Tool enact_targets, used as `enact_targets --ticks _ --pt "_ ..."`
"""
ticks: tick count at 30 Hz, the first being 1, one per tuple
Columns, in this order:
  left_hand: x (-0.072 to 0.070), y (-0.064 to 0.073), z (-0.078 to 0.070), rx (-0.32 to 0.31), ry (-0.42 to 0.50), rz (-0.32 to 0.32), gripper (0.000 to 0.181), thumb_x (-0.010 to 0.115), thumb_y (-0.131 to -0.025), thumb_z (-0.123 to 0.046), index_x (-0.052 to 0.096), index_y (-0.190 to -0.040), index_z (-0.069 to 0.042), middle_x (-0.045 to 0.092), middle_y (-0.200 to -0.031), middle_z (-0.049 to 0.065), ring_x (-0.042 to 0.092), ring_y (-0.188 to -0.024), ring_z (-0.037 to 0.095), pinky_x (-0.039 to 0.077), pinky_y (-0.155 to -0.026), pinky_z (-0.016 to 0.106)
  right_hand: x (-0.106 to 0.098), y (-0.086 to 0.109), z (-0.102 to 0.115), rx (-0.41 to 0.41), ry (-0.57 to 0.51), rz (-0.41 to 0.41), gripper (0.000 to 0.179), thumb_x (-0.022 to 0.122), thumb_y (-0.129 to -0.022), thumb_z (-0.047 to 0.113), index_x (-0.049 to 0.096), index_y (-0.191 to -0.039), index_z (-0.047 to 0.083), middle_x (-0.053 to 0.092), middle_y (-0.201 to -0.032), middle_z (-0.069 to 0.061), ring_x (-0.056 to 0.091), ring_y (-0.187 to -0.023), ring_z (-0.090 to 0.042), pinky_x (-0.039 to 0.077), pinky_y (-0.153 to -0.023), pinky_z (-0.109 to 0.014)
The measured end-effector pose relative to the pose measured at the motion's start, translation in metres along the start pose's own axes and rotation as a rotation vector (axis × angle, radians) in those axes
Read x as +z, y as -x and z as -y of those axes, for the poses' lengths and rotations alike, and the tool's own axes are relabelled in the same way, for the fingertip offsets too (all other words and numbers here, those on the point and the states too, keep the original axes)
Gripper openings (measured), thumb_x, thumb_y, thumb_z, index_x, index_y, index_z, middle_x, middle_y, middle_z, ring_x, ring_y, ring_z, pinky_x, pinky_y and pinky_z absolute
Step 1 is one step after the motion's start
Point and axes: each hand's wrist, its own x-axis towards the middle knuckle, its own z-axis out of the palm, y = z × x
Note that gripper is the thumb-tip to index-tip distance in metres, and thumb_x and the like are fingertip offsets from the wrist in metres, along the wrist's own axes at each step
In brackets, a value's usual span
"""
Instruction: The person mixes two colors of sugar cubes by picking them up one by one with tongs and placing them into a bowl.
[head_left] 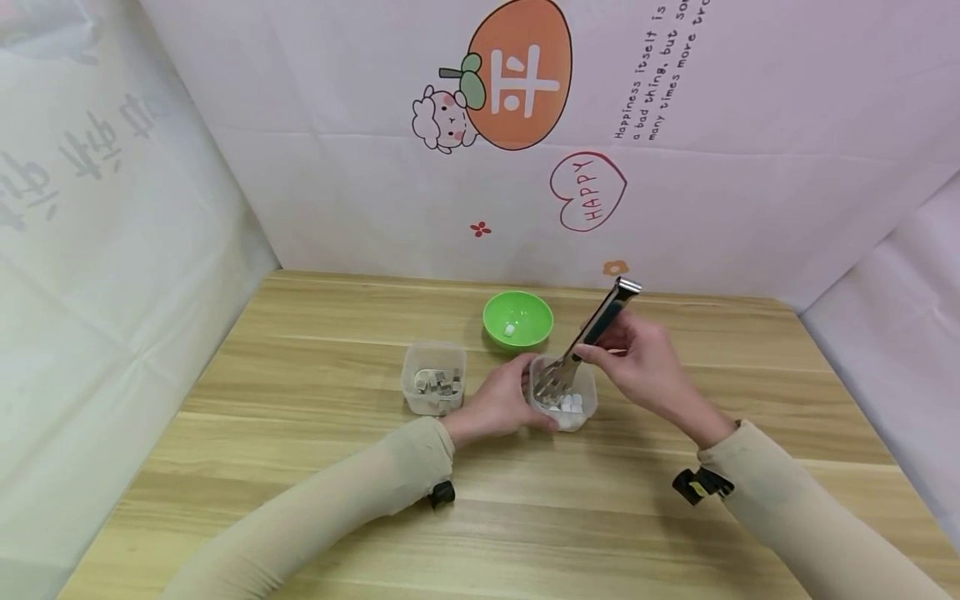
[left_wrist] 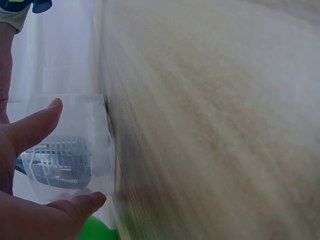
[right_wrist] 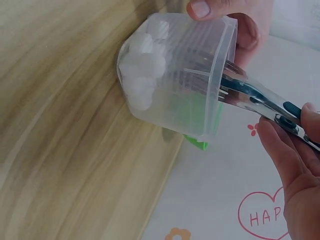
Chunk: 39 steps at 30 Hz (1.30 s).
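My left hand (head_left: 498, 402) holds a clear plastic container (head_left: 591, 402) from its left side, thumb and fingers spread around the wall. White cube-like pieces (head_left: 572, 403) lie in the bottom of it; the right wrist view shows them as a whitish cluster (right_wrist: 142, 65) through the plastic. Metal tongs (head_left: 597, 323) with dark grip panels are in my right hand (head_left: 648, 365), pinched between thumb and fingers. Their slotted heads (left_wrist: 65, 160) reach down inside the container, above the white pieces. Nothing shows clearly between the tong heads.
Just behind the container stands a green bowl (head_left: 517, 302) with one white piece (head_left: 509, 330) in it. To the left is a second clear container (head_left: 420, 407) holding several silvery metal cubes (head_left: 441, 383). A printed white cloth (head_left: 360, 200) hangs behind the wooden table (head_left: 315, 358).
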Motion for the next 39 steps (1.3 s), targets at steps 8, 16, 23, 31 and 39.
enact_targets --ticks 8,16,23,31,39 --pt "0.001 0.000 0.001 0.005 0.015 -0.004 0.102 0.102 -0.069 -0.014 0.047 -0.154 -0.007 0.062 -0.143 0.007 0.058 -0.130 0.018 0.046 -0.114 0.031 -0.001 -0.004 0.000 0.024 0.042 0.043 0.020 0.083 -0.091 0.002 0.066 -0.103 0.001 0.077 -0.089 -0.007 0.076 -0.079 -0.022 0.061 -0.066 -0.020" --pt "0.002 -0.001 0.002 0.003 0.016 0.005 0.104 0.100 -0.070 -0.012 0.043 -0.156 -0.006 0.058 -0.149 0.009 0.056 -0.135 0.023 0.044 -0.117 0.034 0.000 -0.006 0.000 0.068 -0.002 0.040 0.018 0.081 -0.092 0.002 0.066 -0.103 0.000 0.077 -0.088 -0.010 0.076 -0.076 -0.024 0.061 -0.062 -0.022" --pt "0.003 -0.001 0.003 0.001 0.035 0.005 0.105 0.100 -0.069 -0.010 0.043 -0.157 -0.007 0.057 -0.151 0.010 0.054 -0.138 0.023 0.042 -0.118 0.034 0.001 -0.008 -0.002 0.071 -0.026 -0.007 0.017 0.080 -0.091 -0.003 0.065 -0.100 -0.003 0.077 -0.086 -0.013 0.077 -0.075 -0.030 0.064 -0.063 -0.025" --pt "0.002 0.000 0.003 0.006 0.036 0.003 0.104 0.101 -0.069 -0.012 0.044 -0.156 -0.007 0.057 -0.151 0.009 0.055 -0.137 0.022 0.044 -0.117 0.033 -0.001 -0.010 -0.004 0.058 0.029 0.058 0.019 0.082 -0.091 0.000 0.066 -0.101 0.000 0.076 -0.088 -0.008 0.075 -0.078 -0.022 0.062 -0.068 -0.022" --pt "0.002 -0.001 0.003 0.010 0.046 0.015 0.104 0.100 -0.070 -0.010 0.043 -0.157 -0.006 0.057 -0.151 0.010 0.054 -0.138 0.023 0.044 -0.117 0.033 -0.005 -0.018 -0.004 0.081 0.068 0.115 0.016 0.081 -0.092 0.003 0.068 -0.101 0.001 0.075 -0.092 -0.009 0.075 -0.081 -0.022 0.062 -0.069 -0.024"
